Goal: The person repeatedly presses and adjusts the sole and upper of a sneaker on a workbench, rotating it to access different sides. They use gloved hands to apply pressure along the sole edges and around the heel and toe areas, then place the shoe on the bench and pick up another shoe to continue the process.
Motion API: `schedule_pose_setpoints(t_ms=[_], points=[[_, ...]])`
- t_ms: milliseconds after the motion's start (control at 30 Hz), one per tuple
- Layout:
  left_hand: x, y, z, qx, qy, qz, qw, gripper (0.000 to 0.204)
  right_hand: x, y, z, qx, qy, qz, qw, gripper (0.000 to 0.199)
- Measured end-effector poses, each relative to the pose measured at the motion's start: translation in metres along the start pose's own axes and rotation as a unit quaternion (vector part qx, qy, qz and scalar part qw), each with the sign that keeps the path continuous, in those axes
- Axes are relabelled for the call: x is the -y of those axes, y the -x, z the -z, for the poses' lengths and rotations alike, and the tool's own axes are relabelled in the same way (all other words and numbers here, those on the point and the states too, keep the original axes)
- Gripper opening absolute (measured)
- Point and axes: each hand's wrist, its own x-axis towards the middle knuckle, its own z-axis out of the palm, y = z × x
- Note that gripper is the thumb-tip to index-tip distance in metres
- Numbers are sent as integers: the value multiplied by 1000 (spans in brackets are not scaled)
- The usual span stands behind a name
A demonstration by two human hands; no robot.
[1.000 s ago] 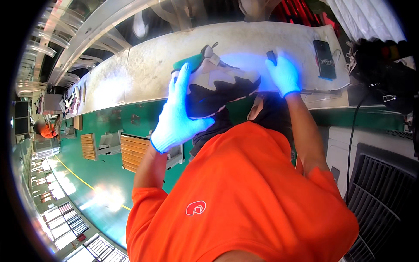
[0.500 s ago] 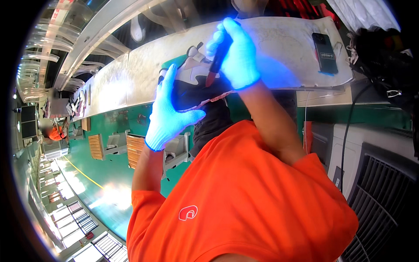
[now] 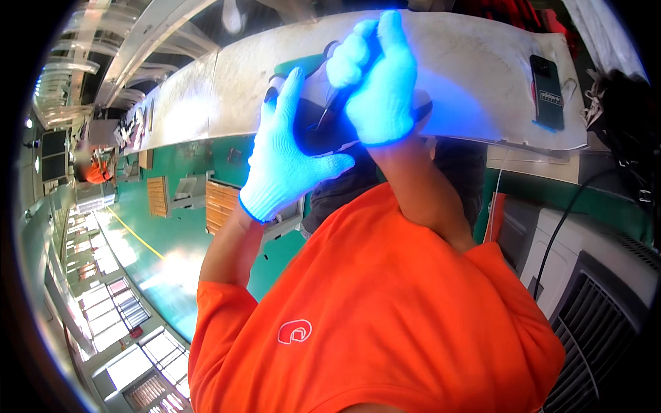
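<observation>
My left hand (image 3: 279, 155), in a white knit glove, lies spread over the left part of a black and pale shoe upper (image 3: 311, 131), thumb and fingers apart. My gloved right hand (image 3: 382, 82) is closed around a slim dark hand tool (image 3: 328, 112). The tool's narrow tip points down at the upper's dark area, between the two hands. Whether the tip touches cannot be made out. Both hands cover much of the upper. A green piece (image 3: 300, 65) shows beyond my left fingertips.
The work lies on a long pale bench (image 3: 255, 48). A dark phone (image 3: 547, 93) rests at its right end, near dark bundled stuff (image 3: 623, 120) and a cable (image 3: 554, 237). A wooden-slatted seat (image 3: 222, 206) stands beyond the bench edge; another person (image 3: 93, 171) is far left.
The view has shifted. My right hand has turned and come closer to my left, covering more of the upper. The tool still points down; its tip now looks thinner.
</observation>
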Motion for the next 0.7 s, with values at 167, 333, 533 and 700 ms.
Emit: schedule_pose_setpoints(t_ms=[167,333,533,700], points=[[10,9,-11,-46,18,-15,999,121,-1,2,8,15,-28,-12,999,50],[12,17,-19,-75,62,-9,995,111,-5,6,0,-32,-10,-6,999,49],[6,25,-21,-97,47,-11,994,104,2,5,10,-38,-98,-32,994,49],[12,33,-29,-111,38,-29,993,95,0,14,-2,-33,90,9,995,43]])
